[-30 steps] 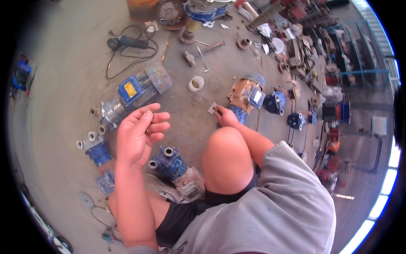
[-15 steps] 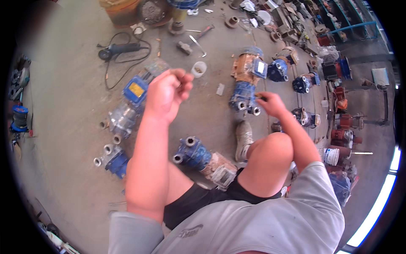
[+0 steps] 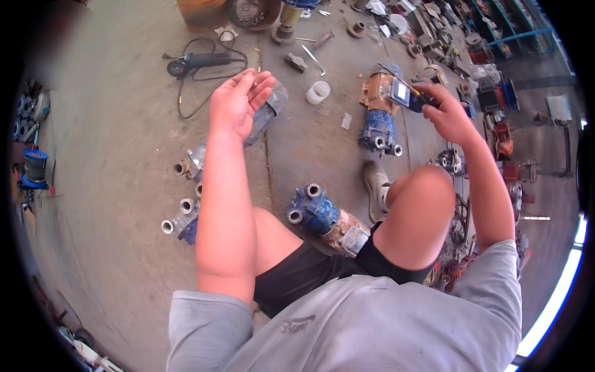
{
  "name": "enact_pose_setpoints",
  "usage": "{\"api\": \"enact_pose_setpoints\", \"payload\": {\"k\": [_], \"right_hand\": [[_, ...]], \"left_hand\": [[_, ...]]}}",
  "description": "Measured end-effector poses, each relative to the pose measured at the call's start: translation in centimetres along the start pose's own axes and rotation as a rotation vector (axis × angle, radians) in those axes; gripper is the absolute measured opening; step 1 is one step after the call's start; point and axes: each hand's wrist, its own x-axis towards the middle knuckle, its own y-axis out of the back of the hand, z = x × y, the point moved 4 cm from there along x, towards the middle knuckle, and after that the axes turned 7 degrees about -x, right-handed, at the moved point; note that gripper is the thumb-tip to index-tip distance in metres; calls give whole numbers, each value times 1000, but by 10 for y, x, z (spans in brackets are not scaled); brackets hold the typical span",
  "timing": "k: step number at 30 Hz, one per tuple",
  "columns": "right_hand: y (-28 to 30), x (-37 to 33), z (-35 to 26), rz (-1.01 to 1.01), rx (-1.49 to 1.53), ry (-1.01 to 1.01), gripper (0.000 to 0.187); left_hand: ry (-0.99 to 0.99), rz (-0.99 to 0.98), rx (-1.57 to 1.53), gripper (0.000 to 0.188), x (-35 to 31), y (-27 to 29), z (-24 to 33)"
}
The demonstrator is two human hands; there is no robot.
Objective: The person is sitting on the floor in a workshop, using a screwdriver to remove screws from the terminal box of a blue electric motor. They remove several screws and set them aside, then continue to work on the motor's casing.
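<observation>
My right hand (image 3: pixel 447 118) is closed round the dark handle of a screwdriver (image 3: pixel 411 90). Its thin shaft points up and left, across the top of a pump with a tan motor (image 3: pixel 375 92) and a blue pump end. Whether the tip touches the motor I cannot tell. My left hand (image 3: pixel 237 106) is raised with its fingers curled and thumb close to them. Anything pinched there is too small to make out. Below it, partly hidden by the hand and forearm, lies another pump unit (image 3: pixel 270 110). Between my legs rests a blue pump with a rusty motor (image 3: pixel 322 214).
An angle grinder (image 3: pixel 207 60) with a looped cord lies at the far left. Ahead are a white plastic cup (image 3: pixel 318 92), a hammer (image 3: pixel 296 62) and a thin metal rod. Metal pump parts (image 3: pixel 181 222) sit left of my leg. Parts and shelving line the right side.
My right hand has risen and moved right and away from me, from the blue pump end to beside the motor. My left hand stays raised, fingers still curled. The whole view has shifted.
</observation>
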Motion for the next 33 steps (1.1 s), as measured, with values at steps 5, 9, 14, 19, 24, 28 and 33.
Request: {"api": "enact_pose_setpoints", "payload": {"k": [5,9,14,19,24,28,33], "right_hand": [[-15,70,-75,25,231,204,41],[-67,143,-106,-15,661,318,38],[-144,220,-131,-91,1210,166,28],[-194,228,-132,-91,1074,490,28],[-219,201,-83,-30,1111,303,36],[-221,201,-69,-45,1239,237,35],[-228,184,-80,-140,1340,343,35]], "left_hand": [[-117,155,132,29,12,40,21],[-85,237,157,28,17,63,23],[-52,315,259,27,1,84,21],[-73,387,367,20,-7,81,18],[46,346,561,15,0,92,-1],[48,272,654,18,-7,86,-16],[31,211,583,17,-18,75,-22]]}}
